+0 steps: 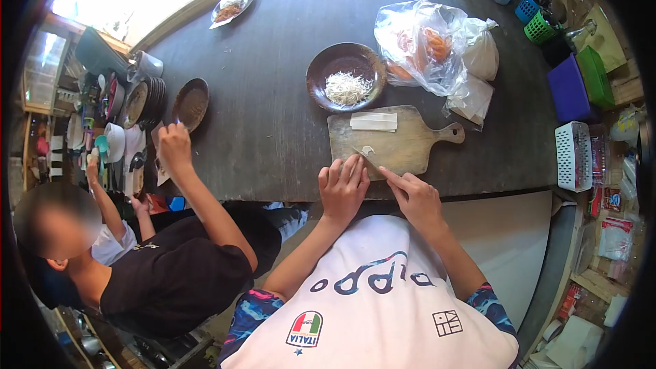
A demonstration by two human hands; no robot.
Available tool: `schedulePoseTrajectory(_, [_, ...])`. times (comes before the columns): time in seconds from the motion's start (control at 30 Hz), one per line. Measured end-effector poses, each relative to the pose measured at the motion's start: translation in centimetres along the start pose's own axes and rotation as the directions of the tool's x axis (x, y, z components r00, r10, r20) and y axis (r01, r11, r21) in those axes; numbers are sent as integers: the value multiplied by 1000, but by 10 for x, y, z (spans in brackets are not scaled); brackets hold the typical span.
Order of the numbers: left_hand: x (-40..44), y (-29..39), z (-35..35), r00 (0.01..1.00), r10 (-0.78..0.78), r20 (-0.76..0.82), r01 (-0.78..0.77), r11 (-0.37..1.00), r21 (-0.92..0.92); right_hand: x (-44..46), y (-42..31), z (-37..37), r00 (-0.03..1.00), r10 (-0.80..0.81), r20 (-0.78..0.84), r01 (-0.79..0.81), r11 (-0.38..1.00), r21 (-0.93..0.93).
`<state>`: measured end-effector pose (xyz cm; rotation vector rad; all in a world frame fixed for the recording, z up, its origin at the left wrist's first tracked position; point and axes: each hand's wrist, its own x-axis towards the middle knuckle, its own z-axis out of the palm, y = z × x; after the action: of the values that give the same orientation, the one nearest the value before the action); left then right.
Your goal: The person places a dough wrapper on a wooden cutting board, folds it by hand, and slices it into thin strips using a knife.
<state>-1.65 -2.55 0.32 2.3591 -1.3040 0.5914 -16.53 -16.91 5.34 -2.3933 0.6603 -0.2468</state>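
My right hand (415, 199) grips a knife (370, 160), its blade angled over the near edge of a wooden cutting board (410, 130). Close by on the left, my left hand (342, 188) presses bent fingers together at the board's near edge, beside the blade. Whatever lies under those fingertips is hidden. A small white cut piece (367, 150) rests just beyond the knife. Farther up the board lie flat white strips (374, 121). Behind the board, a dark round plate (321, 72) carries a heap of thin white shreds (348, 88).
Clear plastic bags (420, 41) with orange contents stand behind the board's handle. At left, a co-worker's hand (175, 147) is near a dark oval dish (190, 104); another person's arm shows beyond. A small plate with food (231, 7) sits far back. Baskets (572, 156) line the right.
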Motion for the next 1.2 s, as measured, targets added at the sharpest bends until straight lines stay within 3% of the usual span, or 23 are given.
schedulePoseTrajectory(0.87, [-3,3,1,999,-35,-27,35,999,-5,-4,6,-5,998,-57,-40,58,998,24])
schedulePoseTrajectory(1.2, [-1,2,-1,999,-23,-22,23,1000,-2,-19,12,-10,1000,13,0,-13,1000,14])
